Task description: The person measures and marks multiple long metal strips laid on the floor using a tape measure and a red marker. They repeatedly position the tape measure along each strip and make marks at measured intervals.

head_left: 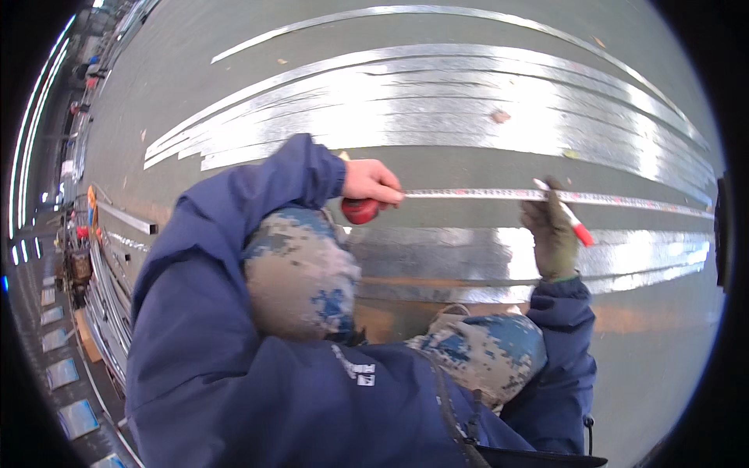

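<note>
My bare left hand [373, 181] is closed on a red tape measure [359, 210] beside my left knee. From it the pale tape blade [484, 193] runs out straight to the far right, above the floor strip between metal sheets. My right hand [554, 238], in a dark olive glove, grips a white marker with a red end [578, 226]. Its fingers are at the blade, and the marker slants across it; whether the tip touches the blade I cannot tell. Just under the blade lies a shiny metal strip [445, 253], partly covered by my knees and right hand.
Several long, shiny metal strips [328, 105] lie side by side beyond the blade, with one thin strip [390, 10] farther off. A dry leaf [500, 116] rests on them. Metal bars [129, 220] and other stock stand at the left. My camouflage-clad knees [300, 273] are close to the near strips.
</note>
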A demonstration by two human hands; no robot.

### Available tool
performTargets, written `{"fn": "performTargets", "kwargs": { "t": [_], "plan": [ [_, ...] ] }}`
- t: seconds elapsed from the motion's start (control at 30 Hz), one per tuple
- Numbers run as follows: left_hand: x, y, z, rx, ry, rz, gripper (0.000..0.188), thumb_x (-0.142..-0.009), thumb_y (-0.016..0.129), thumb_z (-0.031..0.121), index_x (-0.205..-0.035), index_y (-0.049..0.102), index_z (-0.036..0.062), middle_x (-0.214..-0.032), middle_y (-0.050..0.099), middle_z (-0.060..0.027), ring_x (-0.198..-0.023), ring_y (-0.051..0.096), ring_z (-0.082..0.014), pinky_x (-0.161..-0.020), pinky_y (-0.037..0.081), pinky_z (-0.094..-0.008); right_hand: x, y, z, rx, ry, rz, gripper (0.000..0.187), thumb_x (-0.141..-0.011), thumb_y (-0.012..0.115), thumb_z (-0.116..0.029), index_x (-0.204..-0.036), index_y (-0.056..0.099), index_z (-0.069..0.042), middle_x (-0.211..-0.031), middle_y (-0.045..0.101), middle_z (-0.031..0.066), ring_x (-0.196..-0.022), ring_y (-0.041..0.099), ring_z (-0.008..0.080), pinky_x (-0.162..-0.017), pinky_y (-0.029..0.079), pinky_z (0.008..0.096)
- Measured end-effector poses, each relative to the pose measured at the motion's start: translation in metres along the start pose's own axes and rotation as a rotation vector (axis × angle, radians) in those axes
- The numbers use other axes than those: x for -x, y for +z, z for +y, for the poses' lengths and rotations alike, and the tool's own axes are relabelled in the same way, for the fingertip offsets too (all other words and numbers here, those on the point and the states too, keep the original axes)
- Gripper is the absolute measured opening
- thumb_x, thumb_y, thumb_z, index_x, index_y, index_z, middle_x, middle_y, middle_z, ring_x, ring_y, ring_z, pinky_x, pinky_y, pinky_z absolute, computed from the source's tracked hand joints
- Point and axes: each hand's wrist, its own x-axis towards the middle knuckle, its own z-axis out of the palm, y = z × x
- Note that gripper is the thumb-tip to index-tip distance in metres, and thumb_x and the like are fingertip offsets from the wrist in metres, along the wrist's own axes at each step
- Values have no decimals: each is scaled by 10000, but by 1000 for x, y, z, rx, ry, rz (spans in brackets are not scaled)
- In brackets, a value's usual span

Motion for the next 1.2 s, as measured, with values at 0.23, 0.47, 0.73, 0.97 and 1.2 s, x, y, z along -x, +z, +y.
{"fn": "performTargets", "kwargs": {
  "t": [0.23, 0.47, 0.73, 0.97, 1.2],
  "plan": [
    [-37, 13, -51, 196, 241, 52, 348, -988, 610, 347, -951, 722, 19, -777, 683, -35, -722, 630, -114, -681, 518, -284, 2, 51, -23, 165, 75, 197, 430, -1013, 587, -290, -1397, 526, -105, -1085, 688, 25, -939, 687, 136, -771, 552, 270],
    [-62, 19, -26, 461, 503, 246, 384, -949, 670, 328, -1121, 649, -14, -867, 697, -77, -761, 632, -124, -703, 518, -284, -9, 161, -10, 128, 69, 129, 422, -1012, 582, -235, -1374, 491, -38, -1160, 665, 127, -1061, 678, 237, -889, 588, 388],
    [-64, -23, -22, 849, 589, 609, 570, -887, 734, 384, -1217, 546, -41, -985, 649, -142, -868, 621, -172, -780, 526, -345, -95, 217, 36, 39, -54, 360, 323, -994, 609, -213, -1293, 592, -93, -1084, 671, 94, -983, 656, 201, -895, 548, 363],
    [-28, -92, -174, -670, 69, 983, 518, -710, 746, 279, -1160, 610, 63, -1170, 586, -129, -1162, 524, -329, -947, 434, -496, -78, 225, -19, 114, -103, 415, 282, -986, 629, -195, -1233, 588, -65, -851, 639, 71, -853, 662, 218, -765, 565, 380],
    [-27, -116, -200, -905, 17, 843, 573, -680, 835, 288, -1132, 565, 59, -1171, 563, -140, -1112, 525, -330, -912, 466, -448, -33, 173, -71, 101, -207, 554, 291, -976, 638, -183, -1236, 592, -58, -844, 665, 93, -853, 692, 278, -756, 587, 430]
  ]
}}
